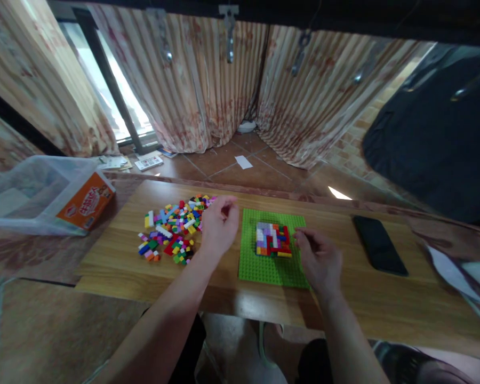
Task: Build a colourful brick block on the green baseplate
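A green studded baseplate (250, 266) lies on the wooden table, bearing a low block of toy building bricks (270, 240) in red, white, purple, blue, orange and yellow. My right hand (322, 261) is over the plate's right edge, its fingertips pinched together just right of the built block. Whatever they may hold is too small to make out. Between the plate and a pile of loose bricks (180, 224), my left hand (220, 224) is raised with curled fingers, thumb and fingertips close together. I cannot see what, if anything, is in it. It hides the pile's right side.
A black phone (379, 245) rests right of the plate, with white paper (458, 274) farther right. Beyond the table's left end stands a clear plastic box (44, 186) with an orange label. Metal clips (229, 40) hang from a dark bar overhead. Curtains (208, 85) hang behind.
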Motion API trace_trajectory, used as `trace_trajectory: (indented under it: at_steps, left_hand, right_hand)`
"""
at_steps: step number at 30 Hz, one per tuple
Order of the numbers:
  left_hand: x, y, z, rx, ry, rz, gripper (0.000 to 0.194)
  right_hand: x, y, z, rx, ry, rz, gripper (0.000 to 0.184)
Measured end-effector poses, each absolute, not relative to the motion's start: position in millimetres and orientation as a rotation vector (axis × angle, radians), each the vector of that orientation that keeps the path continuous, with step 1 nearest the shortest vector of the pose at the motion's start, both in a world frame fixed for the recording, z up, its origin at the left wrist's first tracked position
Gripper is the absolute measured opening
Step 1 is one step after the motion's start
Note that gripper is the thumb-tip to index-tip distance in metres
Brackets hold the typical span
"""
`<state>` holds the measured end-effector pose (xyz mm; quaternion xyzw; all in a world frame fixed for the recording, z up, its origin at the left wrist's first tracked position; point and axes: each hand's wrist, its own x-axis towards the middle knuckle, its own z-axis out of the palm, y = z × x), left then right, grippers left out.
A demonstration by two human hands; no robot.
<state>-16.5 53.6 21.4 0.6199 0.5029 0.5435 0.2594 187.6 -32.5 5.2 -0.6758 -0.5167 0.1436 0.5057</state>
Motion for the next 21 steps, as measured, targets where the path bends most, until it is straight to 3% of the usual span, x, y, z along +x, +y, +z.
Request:
trace_trajectory:
  at_steps: [3, 8, 21]
  left_hand:
    - [-39, 69, 26, 1.419, 1.355, 1.623, 0.012]
    - [-60, 78, 35, 0.974, 1.306, 1.738, 0.009]
    - [-66, 74, 42, 0.704, 1.134, 1.677, 0.010]
  right_hand:
    - [153, -36, 6, -1.484, -1.541, 0.341, 0.016]
    - [103, -34, -2, -1.354, -1.838, 0.409, 0.020]
    - [70, -6, -18, -1.554, -2.001, 0.320, 0.028]
